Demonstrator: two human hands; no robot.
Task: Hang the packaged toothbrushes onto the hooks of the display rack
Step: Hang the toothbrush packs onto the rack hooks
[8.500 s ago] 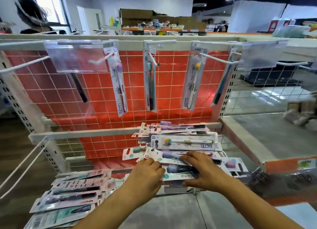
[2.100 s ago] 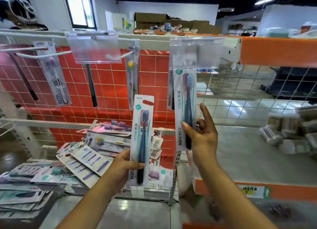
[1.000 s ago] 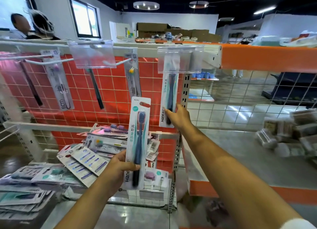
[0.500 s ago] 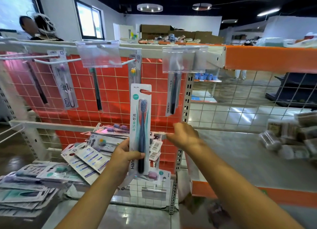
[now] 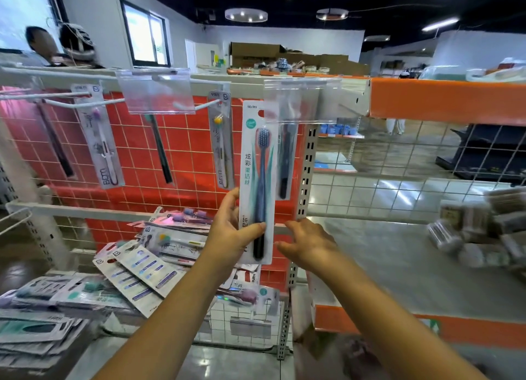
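My left hand (image 5: 232, 234) grips the lower end of a white packaged toothbrush (image 5: 257, 163) with a blue brush, held upright. Its top hole sits beside the clear tag (image 5: 301, 100) of the rightmost hook. Another pack (image 5: 286, 163) hangs on that hook just behind it. My right hand (image 5: 308, 243) hovers empty to the right of the held pack, fingers relaxed. More packs hang on the hooks to the left, one purple (image 5: 101, 140) and one yellow-tipped (image 5: 220, 140). A pile of loose packs (image 5: 159, 254) lies on the wire shelf below.
The display rack has a red grid back panel (image 5: 182, 140) and a perforated upright post (image 5: 307, 174). A grey shelf (image 5: 398, 260) with an orange edge extends right, holding blurred small goods (image 5: 484, 226). People (image 5: 57, 46) stand behind the rack at the far left.
My left hand has raised the pack up to the rightmost hook's tag. My right hand, having let go of the hung pack a second ago, stays lowered beside the held one.
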